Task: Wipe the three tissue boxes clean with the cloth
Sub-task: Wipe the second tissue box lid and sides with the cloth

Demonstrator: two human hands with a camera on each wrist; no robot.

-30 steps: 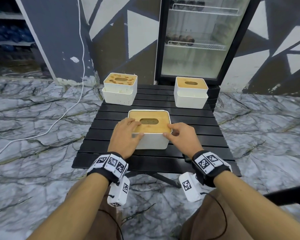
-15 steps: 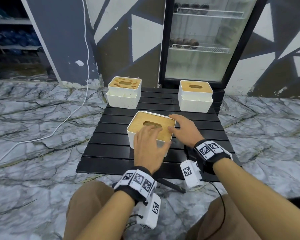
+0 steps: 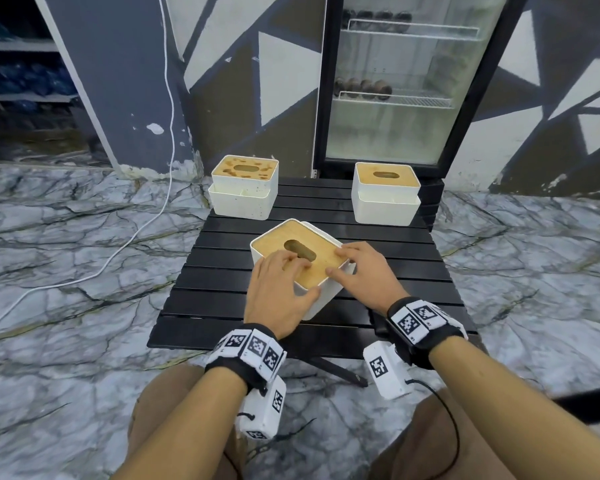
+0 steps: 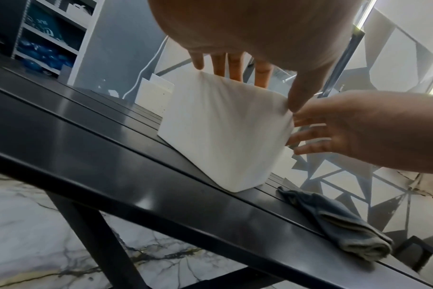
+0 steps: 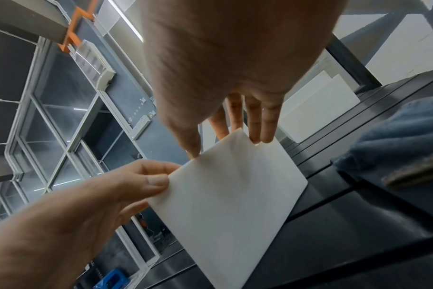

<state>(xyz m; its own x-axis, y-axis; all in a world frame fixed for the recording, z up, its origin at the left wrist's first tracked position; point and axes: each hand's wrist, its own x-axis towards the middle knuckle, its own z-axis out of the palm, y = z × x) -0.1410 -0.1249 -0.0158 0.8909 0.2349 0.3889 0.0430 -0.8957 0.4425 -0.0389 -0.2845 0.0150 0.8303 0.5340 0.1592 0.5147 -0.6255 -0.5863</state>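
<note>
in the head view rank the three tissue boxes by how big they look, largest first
1. near tissue box, under both hands; it is closest to the camera, so nearness may account for this.
2. back left tissue box and back right tissue box: they look alike, so unranked.

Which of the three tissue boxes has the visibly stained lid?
The far-left tissue box: dark blotches dot its wooden lid. The far-right box and the near box show plain lids.

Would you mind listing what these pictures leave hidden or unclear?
- Cloth: absent from the head view, hidden behind the right hand and wrist.
- Near tissue box: its front lid corner is covered by the left hand.
- Far-right tissue box: any stains are too small to judge in the head view.
</note>
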